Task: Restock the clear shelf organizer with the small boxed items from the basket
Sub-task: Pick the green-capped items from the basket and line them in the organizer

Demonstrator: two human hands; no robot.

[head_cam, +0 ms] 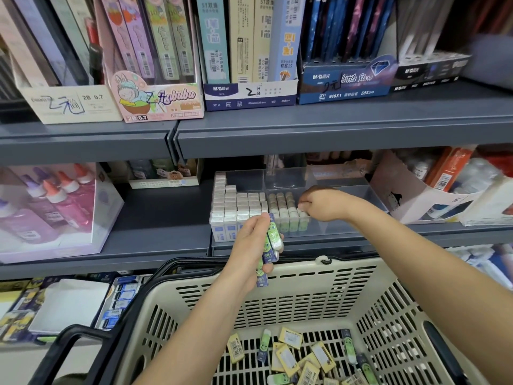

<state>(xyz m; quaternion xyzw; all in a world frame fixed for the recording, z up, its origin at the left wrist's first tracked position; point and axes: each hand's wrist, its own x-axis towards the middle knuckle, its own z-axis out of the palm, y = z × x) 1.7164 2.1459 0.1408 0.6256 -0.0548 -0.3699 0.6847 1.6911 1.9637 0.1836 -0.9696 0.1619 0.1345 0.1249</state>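
Fingers (304, 204) of right hand (324, 205) partly hidden

The basket (361, 267) was beige with black handles (69, 336). Its small boxes (288, 357) were yellow or green — the shelf (333, 134) slate grey.

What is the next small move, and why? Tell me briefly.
Probably push the box pinched by the right hand down flush at the right end of the green row in the organizer. Space to its right looks free, and the left hand holds more boxes ready to follow.
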